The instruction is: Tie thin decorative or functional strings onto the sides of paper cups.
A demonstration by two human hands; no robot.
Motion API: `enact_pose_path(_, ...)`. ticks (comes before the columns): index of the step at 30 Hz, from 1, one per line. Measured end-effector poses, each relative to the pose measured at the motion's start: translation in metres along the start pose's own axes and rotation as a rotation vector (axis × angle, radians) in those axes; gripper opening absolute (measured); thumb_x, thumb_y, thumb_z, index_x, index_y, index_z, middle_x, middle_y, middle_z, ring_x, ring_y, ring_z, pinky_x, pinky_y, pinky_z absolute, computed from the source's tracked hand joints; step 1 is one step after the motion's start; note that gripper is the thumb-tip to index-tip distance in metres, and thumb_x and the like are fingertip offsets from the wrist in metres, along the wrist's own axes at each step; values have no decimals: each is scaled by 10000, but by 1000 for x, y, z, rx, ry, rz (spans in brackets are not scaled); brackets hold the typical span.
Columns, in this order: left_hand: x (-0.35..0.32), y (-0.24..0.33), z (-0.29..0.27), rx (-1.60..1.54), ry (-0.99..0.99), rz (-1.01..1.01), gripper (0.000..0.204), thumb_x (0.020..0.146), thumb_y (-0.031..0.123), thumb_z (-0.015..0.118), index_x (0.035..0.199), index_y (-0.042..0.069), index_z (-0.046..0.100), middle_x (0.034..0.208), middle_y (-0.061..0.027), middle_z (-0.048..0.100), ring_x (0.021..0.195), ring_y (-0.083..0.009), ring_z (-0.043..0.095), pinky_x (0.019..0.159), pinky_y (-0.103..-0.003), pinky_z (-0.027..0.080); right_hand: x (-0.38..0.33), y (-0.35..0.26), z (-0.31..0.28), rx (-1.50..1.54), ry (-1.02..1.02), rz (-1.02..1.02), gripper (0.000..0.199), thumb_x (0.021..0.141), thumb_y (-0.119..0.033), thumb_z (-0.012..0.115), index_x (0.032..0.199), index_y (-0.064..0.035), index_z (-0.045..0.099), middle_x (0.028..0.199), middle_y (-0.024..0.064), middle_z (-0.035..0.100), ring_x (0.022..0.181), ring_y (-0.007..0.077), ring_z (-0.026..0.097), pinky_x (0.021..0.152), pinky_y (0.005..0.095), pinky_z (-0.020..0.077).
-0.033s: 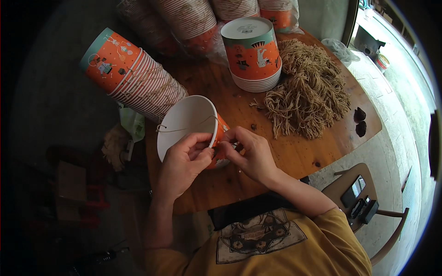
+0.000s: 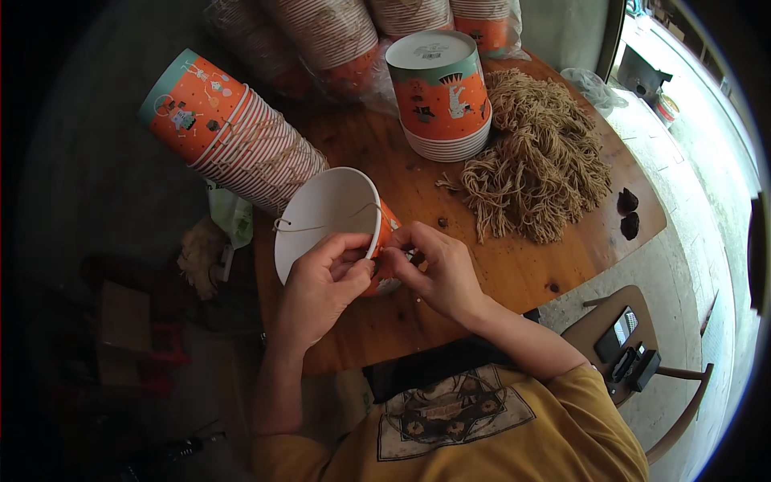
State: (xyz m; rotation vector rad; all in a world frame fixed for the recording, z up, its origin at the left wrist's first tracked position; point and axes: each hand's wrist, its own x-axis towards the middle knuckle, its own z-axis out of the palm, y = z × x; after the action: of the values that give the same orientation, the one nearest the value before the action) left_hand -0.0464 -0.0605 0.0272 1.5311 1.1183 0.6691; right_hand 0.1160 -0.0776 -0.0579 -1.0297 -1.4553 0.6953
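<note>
A white-lined paper bucket (image 2: 321, 201) with an orange printed outside lies tilted on the table, its mouth toward my left side. My left hand (image 2: 325, 281) is closed on its near rim, fingers inside the mouth. A thin tan string (image 2: 325, 227) runs across the mouth from a knot at the left rim to the right rim. Against the orange outer wall, my right hand (image 2: 434, 265) is closed in a pinch close to my left fingertips. What it pinches is hidden by the fingers.
Left of the bucket leans a long nested stack of buckets (image 2: 233, 128). An upside-down stack (image 2: 442, 96) stands behind, beside a heap of tan strings (image 2: 538, 161). Bagged bucket stacks (image 2: 321, 40) line the back. Two dark lumps (image 2: 629, 213) lie near the table's right edge. A chair (image 2: 618, 329) holds a phone.
</note>
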Motion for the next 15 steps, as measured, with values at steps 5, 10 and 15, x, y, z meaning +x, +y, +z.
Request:
enact_pose_path(5, 4, -5, 1, 77, -20, 17, 239, 889, -6, 550, 1125, -44, 569, 1071, -73, 581, 933, -114, 614, 832, -254, 529, 0, 3, 0, -62, 8, -2, 95, 845, -76, 642, 916, -23, 608, 825, 75, 649, 671, 155, 653, 588, 268, 513)
enact_pose_path(10, 6, -7, 6, 80, -28, 21, 224, 909, 11, 525, 1122, -36, 579, 1071, -75, 577, 927, -111, 608, 824, -242, 516, -1, 3, -2, -73, 35, -44, 102, 845, -77, 641, 924, -24, 606, 826, 84, 646, 664, 170, 652, 574, 273, 514)
enact_pose_path(15, 18, -17, 2, 97, -134, 85, 190, 945, 56, 491, 1093, -25, 579, 1014, -78, 614, 896, -95, 601, 793, -232, 492, -4, 3, -8, -148, 34, 25, 125, 861, -112, 646, 888, -15, 573, 786, 109, 647, 642, 222, 651, 583, 300, 518)
